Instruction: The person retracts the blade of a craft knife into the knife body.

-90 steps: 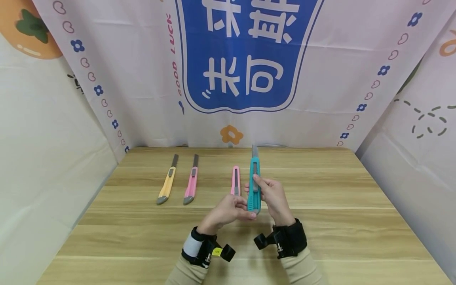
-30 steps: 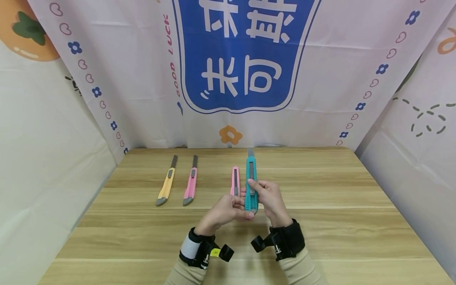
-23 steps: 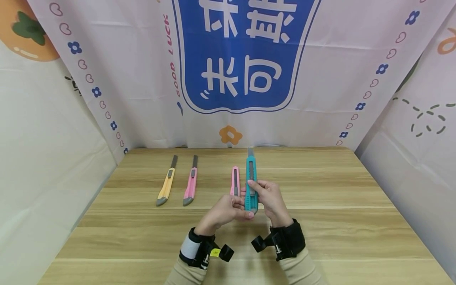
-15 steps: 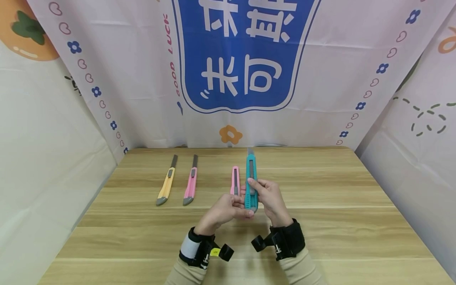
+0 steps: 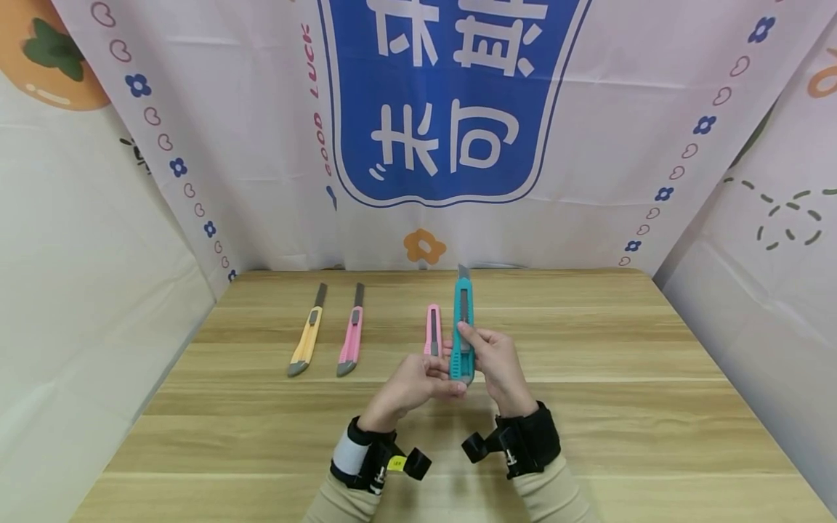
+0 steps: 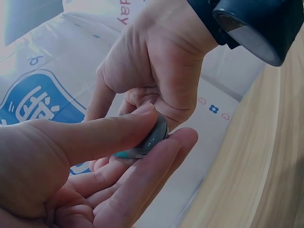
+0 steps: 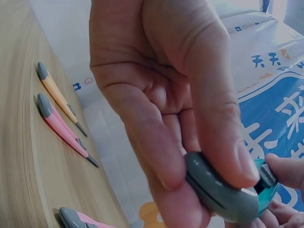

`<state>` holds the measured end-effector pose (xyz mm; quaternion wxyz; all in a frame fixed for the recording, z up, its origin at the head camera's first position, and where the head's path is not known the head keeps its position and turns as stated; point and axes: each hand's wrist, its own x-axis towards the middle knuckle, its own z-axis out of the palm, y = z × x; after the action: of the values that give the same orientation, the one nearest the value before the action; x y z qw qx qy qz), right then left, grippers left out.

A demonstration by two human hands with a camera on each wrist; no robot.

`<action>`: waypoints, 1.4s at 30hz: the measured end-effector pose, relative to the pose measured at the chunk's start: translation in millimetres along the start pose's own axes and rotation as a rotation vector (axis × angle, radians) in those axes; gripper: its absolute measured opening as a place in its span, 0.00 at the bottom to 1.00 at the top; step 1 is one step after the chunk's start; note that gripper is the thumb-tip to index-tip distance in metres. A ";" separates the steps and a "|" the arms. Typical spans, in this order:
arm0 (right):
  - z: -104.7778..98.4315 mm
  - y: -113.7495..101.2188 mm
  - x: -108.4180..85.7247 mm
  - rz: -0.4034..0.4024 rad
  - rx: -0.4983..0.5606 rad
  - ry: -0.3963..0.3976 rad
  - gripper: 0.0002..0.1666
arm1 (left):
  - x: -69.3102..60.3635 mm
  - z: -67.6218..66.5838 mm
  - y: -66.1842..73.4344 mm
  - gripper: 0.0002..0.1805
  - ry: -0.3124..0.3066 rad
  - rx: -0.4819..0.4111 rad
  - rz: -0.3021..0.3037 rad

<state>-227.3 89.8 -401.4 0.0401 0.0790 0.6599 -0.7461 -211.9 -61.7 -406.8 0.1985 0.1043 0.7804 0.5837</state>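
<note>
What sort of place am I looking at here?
Probably a small staged booth for filming or hand work, though I can't be sure. Printed white cloth hangs behind and beside a wood-grain table, and a black device is strapped to each wrist of the person holding a teal cutter.

soft even light, faint shadows

One yellow snap-off knife [image 5: 305, 341], two pink snap-off knives [image 5: 350, 340] [image 5: 429, 328] and one teal snap-off knife [image 5: 455, 309] make four. Two hands [image 5: 408, 383] [image 5: 502, 369] and two wrist cameras [image 5: 416, 465] [image 5: 474, 448] appear.
</note>
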 end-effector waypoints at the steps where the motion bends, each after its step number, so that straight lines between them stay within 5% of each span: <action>1: -0.1 0.0 0.0 -0.006 -0.002 -0.002 0.23 | 0.2 0.1 -0.1 0.14 0.000 0.002 0.001; 25: -3.3 -2.6 -0.6 -0.018 0.006 -0.057 0.20 | 0.5 -1.4 -1.4 0.12 -0.027 -0.033 0.001; 42: -1.3 1.0 1.4 0.024 -0.035 -0.006 0.24 | -0.7 -4.0 -1.4 0.12 -0.041 -0.038 -0.004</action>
<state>-228.4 91.0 -402.8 0.0525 0.0840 0.6718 -0.7341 -212.8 -65.9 -407.0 0.2175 0.1108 0.7651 0.5958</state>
